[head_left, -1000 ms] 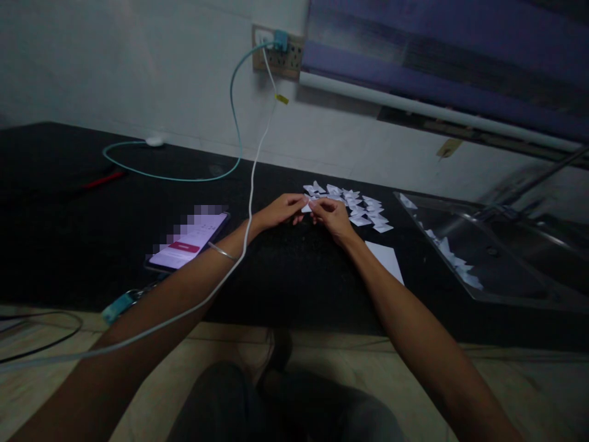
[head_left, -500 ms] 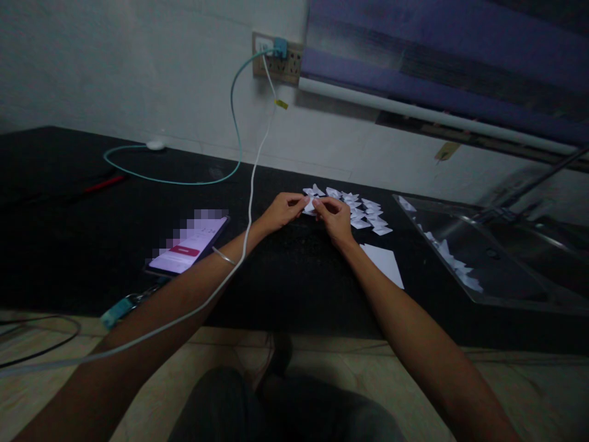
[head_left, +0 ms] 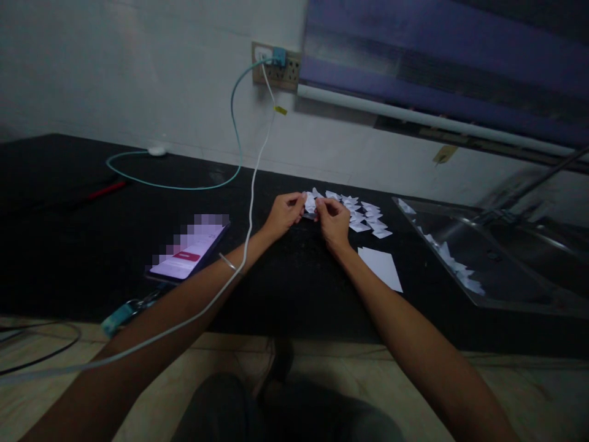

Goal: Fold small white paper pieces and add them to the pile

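A small piece of folded white paper (head_left: 310, 203) is pinched between my two hands, just above the black countertop (head_left: 285, 282). My left hand (head_left: 284, 213) closes thumb and fingers on its left edge. On the opposite edge, my right hand (head_left: 334, 220) grips it with thumb and forefinger. Right behind and beside my right hand lie several folded white paper pieces (head_left: 359, 215) in rough rows. A stack of flat white paper sheets (head_left: 383, 270) rests near my right forearm. The finer folds of the held piece are too small to make out.
A lit phone (head_left: 179, 264) and keys with a teal tag (head_left: 118, 318) lie by my left forearm. A white cable (head_left: 251, 196) crosses that forearm from the wall socket (head_left: 289, 70). To the right is a steel sink (head_left: 483, 258). A red-handled tool (head_left: 107, 190) sits far left.
My hands have drawn slightly apart, and the held paper shows more of its surface between them. The whole view has shifted a little.
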`<state>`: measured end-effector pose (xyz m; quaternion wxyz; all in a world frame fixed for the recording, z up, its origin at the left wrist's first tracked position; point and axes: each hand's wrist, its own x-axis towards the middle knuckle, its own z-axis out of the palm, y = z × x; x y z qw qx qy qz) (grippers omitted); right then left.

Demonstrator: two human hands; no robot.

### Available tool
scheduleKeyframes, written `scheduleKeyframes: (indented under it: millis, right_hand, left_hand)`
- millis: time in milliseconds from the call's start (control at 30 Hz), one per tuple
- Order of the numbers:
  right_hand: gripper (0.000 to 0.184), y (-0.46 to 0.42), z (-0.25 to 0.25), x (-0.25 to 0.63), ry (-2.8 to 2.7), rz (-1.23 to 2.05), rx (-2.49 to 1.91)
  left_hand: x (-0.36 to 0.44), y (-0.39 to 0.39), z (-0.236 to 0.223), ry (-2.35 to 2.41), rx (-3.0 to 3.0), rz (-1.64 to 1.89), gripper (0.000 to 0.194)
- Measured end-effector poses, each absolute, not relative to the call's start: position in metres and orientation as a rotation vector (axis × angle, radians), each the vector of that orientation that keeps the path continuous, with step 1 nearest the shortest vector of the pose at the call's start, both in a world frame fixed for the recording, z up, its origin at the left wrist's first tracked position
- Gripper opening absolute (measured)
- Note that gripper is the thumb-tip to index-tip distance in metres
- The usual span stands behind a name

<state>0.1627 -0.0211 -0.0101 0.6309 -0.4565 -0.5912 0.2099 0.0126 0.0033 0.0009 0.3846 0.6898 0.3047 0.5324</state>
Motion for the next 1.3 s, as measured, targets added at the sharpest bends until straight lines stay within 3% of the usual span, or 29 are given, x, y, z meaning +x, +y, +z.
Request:
scheduleKeyframes:
  millis: [400, 700, 1067, 1300]
  right_hand:
    - [0.035, -0.032, -0.003, 0.155, -1.669, 0.561, -0.989]
    - [0.045, -0.031, 0.0, 0.164, -1.58, 0.563, -0.986]
    - [0.045, -0.034, -0.004, 0.161, -1.726, 0.575, -1.026]
    - [0.048, -0.033, -0.004, 0.16, -1.647, 0.744, -0.983]
  left_hand:
    - [0.014, 0.0, 0.004, 0.731, 1.458, 1.43, 0.04]
    - [0.01, 0.014, -0.004, 0.704, 1.577, 1.063, 0.037]
    - [0.008, 0.009, -0.002, 0.691, 1.733, 1.261, 0.046]
    - [0.003, 0.013, -0.002, 0.718, 1.644, 1.289, 0.037]
